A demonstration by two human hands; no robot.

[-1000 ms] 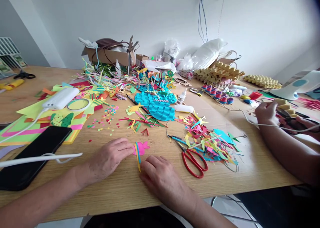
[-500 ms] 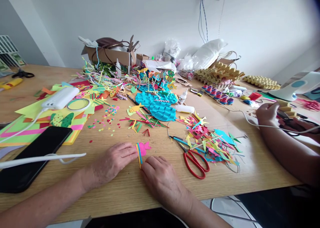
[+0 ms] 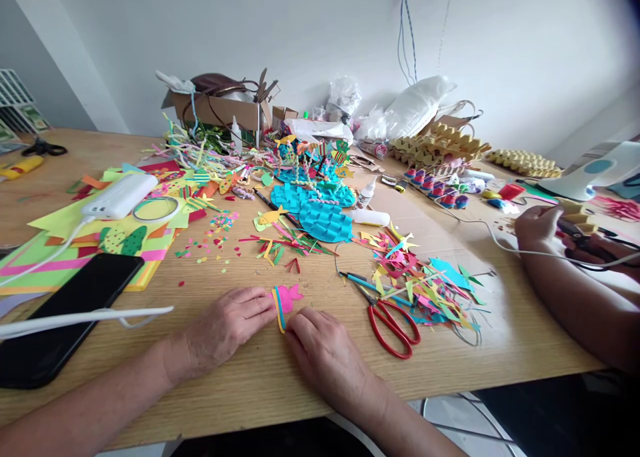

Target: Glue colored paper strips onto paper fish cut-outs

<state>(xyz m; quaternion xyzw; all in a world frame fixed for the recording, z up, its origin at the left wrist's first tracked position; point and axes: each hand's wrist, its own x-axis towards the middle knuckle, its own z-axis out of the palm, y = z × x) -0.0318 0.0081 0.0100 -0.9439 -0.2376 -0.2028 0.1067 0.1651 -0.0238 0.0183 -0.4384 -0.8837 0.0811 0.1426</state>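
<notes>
A pink paper fish [image 3: 289, 297] lies on the table in front of me, its tail pointing right. Across its body run a narrow blue paper strip [image 3: 281, 308] and a yellow strip [image 3: 276, 305] beside it. My left hand [image 3: 235, 318] holds the fish's left end down, fingers pressed together and fingertips on the paper. Close by, my right hand [image 3: 325, 350] is closed, its fingertips at the strips' lower ends; whatever sits between those fingers is hidden. Red-handled scissors [image 3: 395, 327] rest to the right of my right hand.
Paper scraps [image 3: 425, 287] spread beyond the scissors. A black phone [image 3: 75, 310] and white cable lie at left, near coloured sheets and a white power bank [image 3: 120, 195]. A blue scaled paper model [image 3: 325, 220] stands ahead. At right, another person's hands hold scissors and egg carton [image 3: 577, 213].
My right hand has shifted slightly right, away from the strips' lower ends. My left hand and the pink fish stay in place. The other person's hands have moved a little.
</notes>
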